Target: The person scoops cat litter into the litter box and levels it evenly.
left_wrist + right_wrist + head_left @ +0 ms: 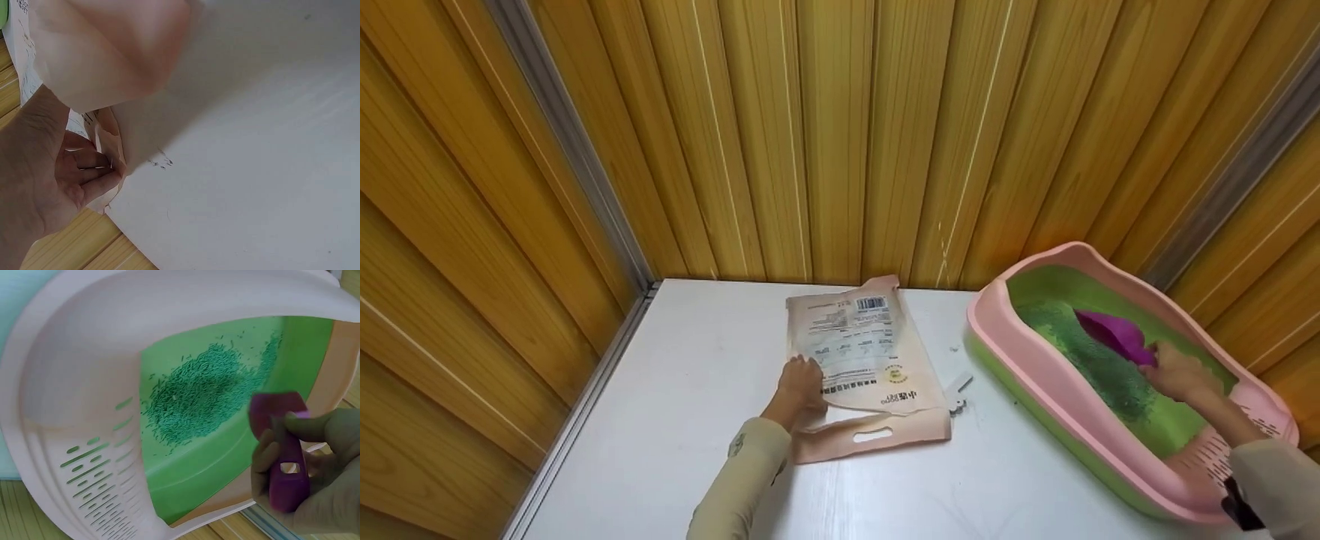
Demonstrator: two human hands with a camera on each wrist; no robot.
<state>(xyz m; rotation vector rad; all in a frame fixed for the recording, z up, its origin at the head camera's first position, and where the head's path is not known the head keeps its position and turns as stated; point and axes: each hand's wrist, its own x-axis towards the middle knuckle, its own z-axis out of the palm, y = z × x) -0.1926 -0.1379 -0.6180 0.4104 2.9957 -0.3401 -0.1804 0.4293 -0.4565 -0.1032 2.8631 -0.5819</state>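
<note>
Purple scoop (1117,335): between 3 and 4 o'clock in the head view, over green litter pellets (197,396) inside the pink-and-green litter box (1057,375). My right hand (1181,371) has its fingers wrapped round the handle, thumb up near the neck (contact between scoop and pellets: cannot tell).

Handling, judged: scoop light, stiff, probably smooth plastic; the handle is the right hold, close to the neck so a loaded bowl won't twist. Pellets loose and likely to spill if tipped.

My left hand (802,386), near 7 o'clock, grasps the left edge of the peach printed bag (855,337), which lies at 6 o'clock on the table (697,375), cut across just beyond its handle strip (840,444). Bag looks flat; I expect it light, limp and easily creased. Best held by both side edges near the cut.
</note>
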